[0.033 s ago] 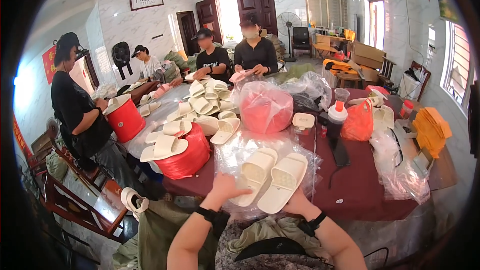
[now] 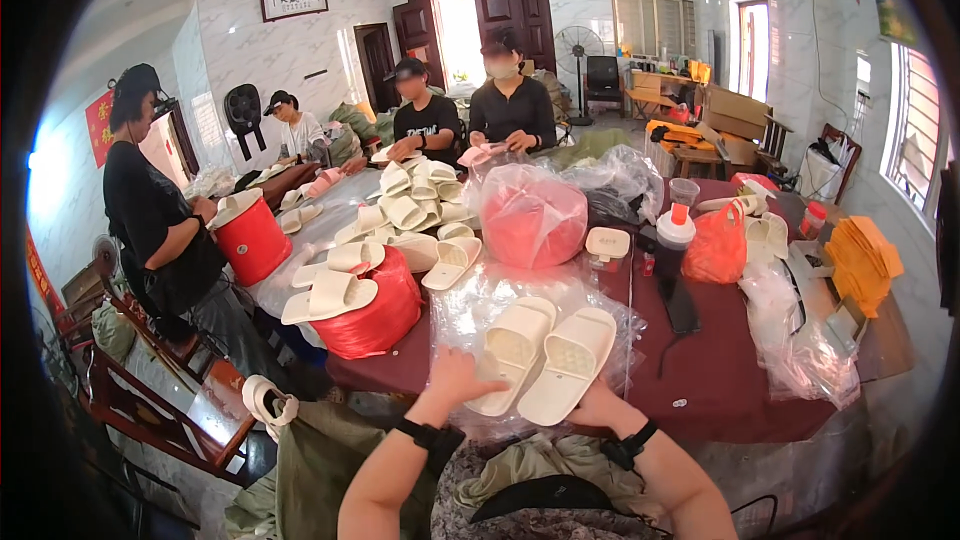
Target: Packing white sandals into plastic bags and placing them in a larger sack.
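Note:
Two cream slide slippers lie side by side before me, toes pointing away, over clear plastic bags (image 2: pixel 460 315). The thumb of my left hand (image 2: pixel 458 377) rests on the heel of the left slipper (image 2: pixel 520 335); its fingers are partly hidden at that slipper's side. My right hand (image 2: pixel 597 406) grips the right slipper (image 2: pixel 572 360) by its outer heel edge, with most fingers out of sight beneath it. Beyond my left hand, several cream slippers (image 2: pixel 342 295) sit on a red plastic-wrapped bundle (image 2: pixel 385 315). Another single slipper (image 2: pixel 452 262) lies just past the bags.
A heap of cream slippers (image 2: pixel 405 210) covers the table's middle. A pink bag-wrapped bundle (image 2: pixel 535 220), a bottle (image 2: pixel 674 230), a phone (image 2: pixel 680 305) and a red bag (image 2: pixel 715 240) stand rightward. Co-workers handle slippers across the table and at left. A wooden chair (image 2: pixel 170 420) is at lower left.

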`<state>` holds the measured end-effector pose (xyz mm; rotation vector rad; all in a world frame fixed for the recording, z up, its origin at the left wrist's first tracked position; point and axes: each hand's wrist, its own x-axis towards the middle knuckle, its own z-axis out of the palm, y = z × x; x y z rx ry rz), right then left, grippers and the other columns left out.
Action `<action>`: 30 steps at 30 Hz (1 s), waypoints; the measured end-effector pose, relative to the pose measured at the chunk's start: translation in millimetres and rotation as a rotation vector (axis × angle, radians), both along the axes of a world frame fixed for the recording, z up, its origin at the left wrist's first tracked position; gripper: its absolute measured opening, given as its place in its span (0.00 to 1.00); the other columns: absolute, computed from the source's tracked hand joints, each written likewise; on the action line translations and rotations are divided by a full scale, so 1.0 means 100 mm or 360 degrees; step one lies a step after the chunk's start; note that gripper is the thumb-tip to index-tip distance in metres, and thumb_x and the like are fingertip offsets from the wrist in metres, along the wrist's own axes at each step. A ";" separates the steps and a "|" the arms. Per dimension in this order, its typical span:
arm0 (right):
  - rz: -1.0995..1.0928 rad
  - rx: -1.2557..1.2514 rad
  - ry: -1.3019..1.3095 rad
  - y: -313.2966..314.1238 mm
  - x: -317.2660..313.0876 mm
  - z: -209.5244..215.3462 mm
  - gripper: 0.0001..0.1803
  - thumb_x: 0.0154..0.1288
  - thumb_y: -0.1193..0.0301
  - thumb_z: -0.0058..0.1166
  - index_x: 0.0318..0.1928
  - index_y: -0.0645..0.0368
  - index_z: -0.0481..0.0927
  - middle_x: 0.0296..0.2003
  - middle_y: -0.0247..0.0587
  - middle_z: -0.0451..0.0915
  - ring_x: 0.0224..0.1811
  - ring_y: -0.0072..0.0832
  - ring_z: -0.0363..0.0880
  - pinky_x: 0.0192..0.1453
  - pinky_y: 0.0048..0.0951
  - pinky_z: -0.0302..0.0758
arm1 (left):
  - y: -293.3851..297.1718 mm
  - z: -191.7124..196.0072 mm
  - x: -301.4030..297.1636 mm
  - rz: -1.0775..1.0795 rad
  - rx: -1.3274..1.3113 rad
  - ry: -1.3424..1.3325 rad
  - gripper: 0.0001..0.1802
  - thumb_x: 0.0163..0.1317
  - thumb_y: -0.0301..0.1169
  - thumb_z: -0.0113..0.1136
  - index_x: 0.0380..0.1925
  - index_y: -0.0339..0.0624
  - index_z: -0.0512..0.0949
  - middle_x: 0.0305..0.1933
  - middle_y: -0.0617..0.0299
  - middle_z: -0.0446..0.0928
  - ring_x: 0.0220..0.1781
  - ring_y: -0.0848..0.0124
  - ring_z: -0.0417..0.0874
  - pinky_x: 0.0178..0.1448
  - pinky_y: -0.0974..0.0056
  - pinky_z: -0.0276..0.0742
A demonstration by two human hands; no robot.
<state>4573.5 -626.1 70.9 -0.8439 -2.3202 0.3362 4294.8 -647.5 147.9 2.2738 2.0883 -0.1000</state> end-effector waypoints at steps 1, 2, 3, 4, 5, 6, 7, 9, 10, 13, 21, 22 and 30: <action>0.0301 -0.0175 -0.0037 0.04 0.07 0.03 0.32 0.56 0.59 0.63 0.61 0.56 0.75 0.59 0.44 0.76 0.65 0.41 0.69 0.71 0.42 0.61 | -0.05 -0.08 0.04 -0.0036 0.0206 -0.0056 0.51 0.43 0.73 0.61 0.41 0.28 0.80 0.48 0.42 0.79 0.55 0.48 0.73 0.61 0.50 0.70; 0.0303 -0.0167 -0.0042 0.07 0.13 0.06 0.32 0.56 0.59 0.63 0.61 0.56 0.75 0.59 0.44 0.76 0.65 0.41 0.69 0.71 0.42 0.61 | -0.09 -0.13 0.07 -0.0072 0.0412 -0.0111 0.47 0.45 0.69 0.63 0.41 0.29 0.80 0.51 0.41 0.78 0.58 0.48 0.72 0.63 0.50 0.69; 0.0460 -0.0779 0.0115 0.07 0.17 0.16 0.32 0.59 0.61 0.62 0.62 0.58 0.73 0.60 0.43 0.75 0.66 0.38 0.69 0.71 0.40 0.62 | -0.10 -0.16 0.09 -0.0179 0.0475 -0.0324 0.41 0.47 0.62 0.67 0.48 0.35 0.78 0.58 0.38 0.72 0.64 0.45 0.67 0.67 0.48 0.65; 0.0608 -0.1394 0.0272 0.08 0.20 0.23 0.32 0.61 0.63 0.61 0.64 0.60 0.71 0.61 0.42 0.74 0.66 0.35 0.68 0.70 0.37 0.62 | -0.13 -0.22 0.08 -0.0172 0.0485 -0.0328 0.41 0.47 0.62 0.67 0.48 0.35 0.78 0.58 0.38 0.72 0.64 0.45 0.67 0.67 0.48 0.65; 0.0666 -0.1351 0.0287 0.11 0.22 0.27 0.33 0.65 0.64 0.59 0.67 0.63 0.66 0.65 0.41 0.70 0.67 0.29 0.64 0.71 0.34 0.61 | -0.15 -0.31 0.07 -0.0237 0.0480 -0.0461 0.42 0.46 0.61 0.69 0.52 0.39 0.76 0.62 0.36 0.68 0.67 0.43 0.63 0.69 0.48 0.62; 0.0675 -0.1343 0.0273 0.07 0.25 0.33 0.33 0.65 0.64 0.59 0.67 0.63 0.66 0.65 0.41 0.70 0.67 0.29 0.64 0.71 0.34 0.61 | -0.18 -0.37 0.04 -0.0300 0.0478 -0.0595 0.43 0.45 0.59 0.71 0.56 0.44 0.74 0.66 0.34 0.63 0.70 0.41 0.60 0.71 0.48 0.60; 0.0601 -0.1479 0.0353 0.01 0.28 0.42 0.33 0.66 0.63 0.57 0.68 0.64 0.64 0.67 0.41 0.67 0.69 0.29 0.62 0.72 0.33 0.59 | -0.19 -0.42 0.00 -0.0278 0.0496 -0.0601 0.43 0.45 0.59 0.71 0.56 0.44 0.74 0.66 0.34 0.63 0.70 0.41 0.60 0.71 0.48 0.60; 0.0329 -0.1691 0.0501 0.03 0.38 0.31 0.31 0.72 0.61 0.50 0.70 0.63 0.62 0.70 0.41 0.61 0.72 0.29 0.56 0.74 0.32 0.55 | -0.19 -0.45 -0.06 -0.0381 0.0265 -0.0879 0.48 0.44 0.59 0.72 0.64 0.51 0.69 0.72 0.31 0.52 0.74 0.38 0.53 0.74 0.47 0.56; 0.0351 -0.1685 0.0472 0.00 0.34 0.27 0.31 0.72 0.61 0.50 0.70 0.63 0.62 0.70 0.41 0.61 0.72 0.29 0.56 0.74 0.32 0.55 | -0.19 -0.44 -0.09 -0.0354 0.0287 -0.0887 0.48 0.44 0.59 0.72 0.64 0.51 0.69 0.72 0.31 0.52 0.74 0.38 0.53 0.74 0.47 0.56; 0.0010 -0.1865 0.1461 -0.06 0.29 0.13 0.26 0.72 0.61 0.49 0.58 0.72 0.73 0.54 0.43 0.79 0.53 0.27 0.77 0.58 0.27 0.71 | -0.21 -0.39 -0.17 -0.0461 0.0044 -0.0908 0.54 0.42 0.56 0.73 0.70 0.52 0.62 0.75 0.32 0.44 0.77 0.38 0.45 0.77 0.47 0.50; -0.0117 -0.1551 0.1214 -0.01 0.05 0.48 0.22 0.71 0.64 0.52 0.52 0.73 0.78 0.46 0.40 0.82 0.46 0.24 0.79 0.52 0.24 0.73 | -0.25 -0.36 -0.25 -0.0649 -0.0064 -0.0894 0.59 0.40 0.54 0.74 0.73 0.53 0.56 0.76 0.30 0.41 0.78 0.40 0.39 0.78 0.50 0.46; -0.0105 -0.1512 0.1152 0.04 0.02 0.50 0.22 0.71 0.63 0.52 0.52 0.73 0.78 0.46 0.40 0.82 0.46 0.23 0.79 0.52 0.24 0.73 | -0.26 -0.40 -0.22 -0.0643 -0.0064 -0.0898 0.59 0.40 0.54 0.74 0.73 0.53 0.56 0.76 0.30 0.41 0.78 0.40 0.39 0.78 0.50 0.46; -0.0353 -0.1550 0.1097 0.41 0.04 0.13 0.24 0.73 0.59 0.48 0.51 0.72 0.80 0.44 0.43 0.83 0.45 0.22 0.80 0.49 0.23 0.74 | -0.32 -0.66 0.17 -0.0314 0.0545 -0.0724 0.55 0.47 0.62 0.65 0.69 0.40 0.61 0.70 0.23 0.51 0.74 0.34 0.52 0.74 0.47 0.56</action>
